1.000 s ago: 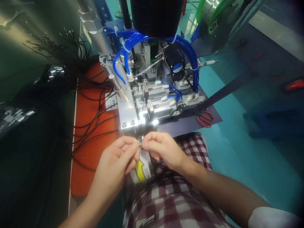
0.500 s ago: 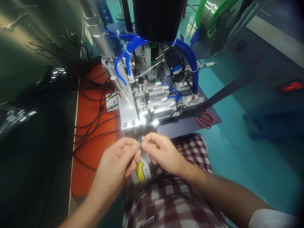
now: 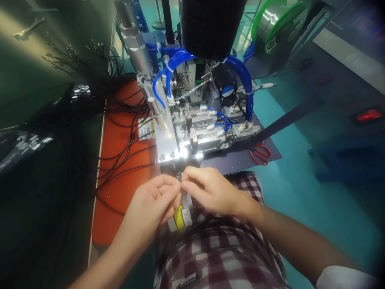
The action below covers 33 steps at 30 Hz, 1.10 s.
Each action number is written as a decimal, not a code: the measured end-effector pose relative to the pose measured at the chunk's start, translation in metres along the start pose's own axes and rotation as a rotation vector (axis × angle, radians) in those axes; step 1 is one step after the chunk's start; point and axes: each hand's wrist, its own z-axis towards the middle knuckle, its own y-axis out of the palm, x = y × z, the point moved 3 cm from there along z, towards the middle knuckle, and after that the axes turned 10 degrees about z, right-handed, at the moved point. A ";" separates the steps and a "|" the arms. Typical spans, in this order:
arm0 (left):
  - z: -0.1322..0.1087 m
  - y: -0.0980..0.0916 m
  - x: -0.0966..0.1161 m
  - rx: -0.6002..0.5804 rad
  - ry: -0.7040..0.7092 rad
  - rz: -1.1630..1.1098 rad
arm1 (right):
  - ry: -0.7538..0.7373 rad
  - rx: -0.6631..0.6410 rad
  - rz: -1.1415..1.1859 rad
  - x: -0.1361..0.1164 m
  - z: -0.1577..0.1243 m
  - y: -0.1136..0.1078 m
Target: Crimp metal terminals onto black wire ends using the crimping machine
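Note:
My left hand (image 3: 156,198) pinches with thumb and forefinger at the front of a metal machine (image 3: 198,136). Opposite it, my right hand (image 3: 210,188) is pinched too, its fingertips almost touching those of the left. Thin wire ends sit between the fingertips, mostly hidden by the fingers now. Just below the hands shows a white label with a yellow arrow (image 3: 179,218). The machine's bright, lit front edge lies right behind my fingers.
Black cables (image 3: 129,148) run across an orange board (image 3: 117,208) at left. Red-handled pliers (image 3: 261,154) lie on the dark base plate at right. Blue air tubes (image 3: 248,84) arch over the machine. A green wire spool (image 3: 261,24) hangs at upper right, near a dark post.
The view has shifted slightly, so the machine sits a little further right. Both hands keep their pinch; the fingertips have closed together and the thin strands seen between them are now covered.

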 end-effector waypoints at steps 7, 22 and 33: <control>0.003 -0.005 0.003 -0.007 -0.047 0.060 | -0.003 0.013 0.333 0.015 0.002 0.005; 0.012 -0.031 -0.003 0.273 0.726 0.795 | 0.095 0.238 0.544 0.046 0.009 0.008; 0.017 -0.032 -0.011 0.251 0.960 1.067 | 0.100 0.276 0.524 0.058 0.012 0.019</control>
